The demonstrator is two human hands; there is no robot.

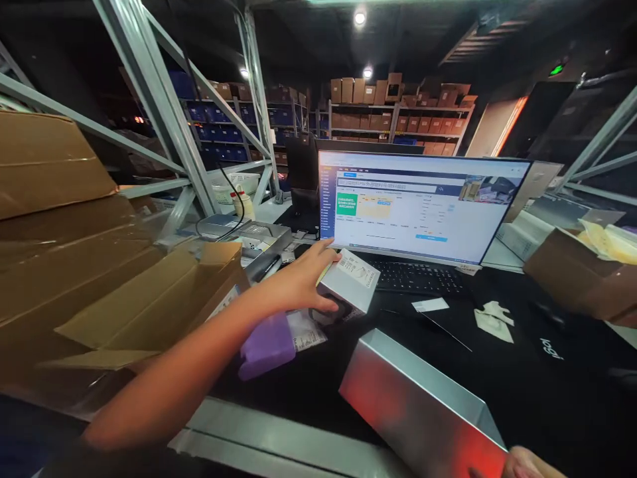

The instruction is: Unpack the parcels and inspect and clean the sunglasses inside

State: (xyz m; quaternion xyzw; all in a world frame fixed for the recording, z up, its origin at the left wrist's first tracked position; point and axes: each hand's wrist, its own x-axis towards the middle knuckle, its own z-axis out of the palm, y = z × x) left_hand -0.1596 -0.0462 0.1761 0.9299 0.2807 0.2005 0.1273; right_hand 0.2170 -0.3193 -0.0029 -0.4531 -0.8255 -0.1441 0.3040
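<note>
Before the screen (378, 222), the left hand (301, 279) clutches a labelled, square-edged white box (355, 282); farther from the screen, the right hand (525, 463) holds a smooth, hollow silver case (423, 405).

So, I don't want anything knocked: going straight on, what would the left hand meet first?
Likely the computer monitor, near its lower-left corner; depth is unclear, so the labelled box in the left hand might touch the keyboard first.

Left hand (303, 279) around labelled box (359, 282), right hand (528, 464) at silver container's corner (423, 405).
</note>
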